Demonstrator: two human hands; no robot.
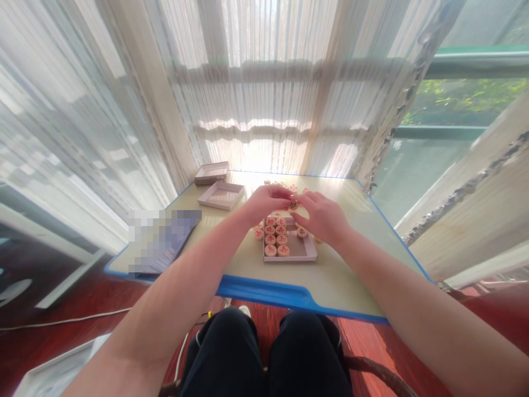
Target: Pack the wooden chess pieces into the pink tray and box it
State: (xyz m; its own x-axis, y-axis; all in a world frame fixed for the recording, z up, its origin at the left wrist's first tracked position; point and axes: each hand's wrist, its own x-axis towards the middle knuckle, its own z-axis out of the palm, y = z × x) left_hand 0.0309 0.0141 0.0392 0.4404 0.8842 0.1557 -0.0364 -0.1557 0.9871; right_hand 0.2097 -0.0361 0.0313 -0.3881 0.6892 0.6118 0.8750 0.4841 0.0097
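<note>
My left hand (pixel 268 201) and my right hand (pixel 323 215) meet above the far side of a shallow white box (pixel 303 251). Between their fingertips shows a Chinese chess piece (pixel 293 204) with a dark character, and the fingers of both hands bend around it. Inside the box, red-marked pieces (pixel 282 240) lie in two columns on the left. A dark-marked piece (pixel 302 232) rests at the box's right, under my right hand. More loose pieces (pixel 292 188) are spread behind my hands, partly hidden by them. Another red-marked piece (pixel 258 234) lies just left of the box.
An open shallow tray (pixel 221 196) and a stack of similar trays (pixel 211 172) stand at the table's back left. A blurred-out flat item (pixel 165 242) covers the left side. The table (pixel 355 264) has a raised blue edge; curtains hang behind it.
</note>
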